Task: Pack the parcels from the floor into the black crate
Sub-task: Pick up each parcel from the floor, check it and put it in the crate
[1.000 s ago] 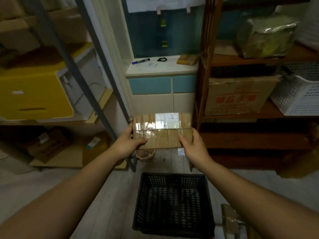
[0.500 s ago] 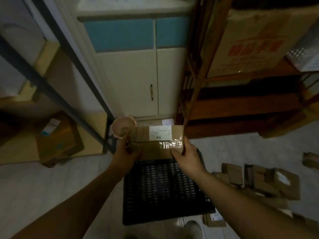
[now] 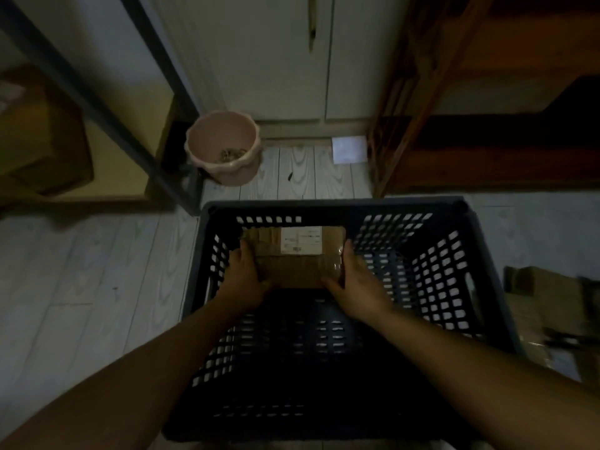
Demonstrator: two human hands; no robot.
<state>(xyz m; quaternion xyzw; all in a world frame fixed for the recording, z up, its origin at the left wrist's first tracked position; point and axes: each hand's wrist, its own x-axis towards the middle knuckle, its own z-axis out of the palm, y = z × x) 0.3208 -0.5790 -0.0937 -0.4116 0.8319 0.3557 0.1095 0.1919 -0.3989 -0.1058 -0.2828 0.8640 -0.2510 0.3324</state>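
At far left a brown cardboard box [image 3: 39, 134] sits on a low shelf behind a dark metal post [image 3: 97, 102]; next along, a pink pot [image 3: 224, 147] stands on the pale plank floor [image 3: 81, 271]; nearer, the black crate [image 3: 454, 277] fills the middle of the view. The left hand [image 3: 245, 277] is inside it, its grip clenched on the left end of a taped parcel [image 3: 297, 254] with a white label; the parcel is low in the crate, toward the far wall, though whether it touches the bottom I cannot tell; the right hand [image 3: 352, 280] clasps the opposite end, fingers [image 3: 346, 251] along the side. At the right edge more parcels [image 3: 552, 306] lie on the floor just beside the crate, so most of the packing looks undone. The likely fault: letting go while the parcel is tilted or off the bottom, so it drops askew and wastes room for the rest; knuckles may also catch the lattice wall on withdrawal.
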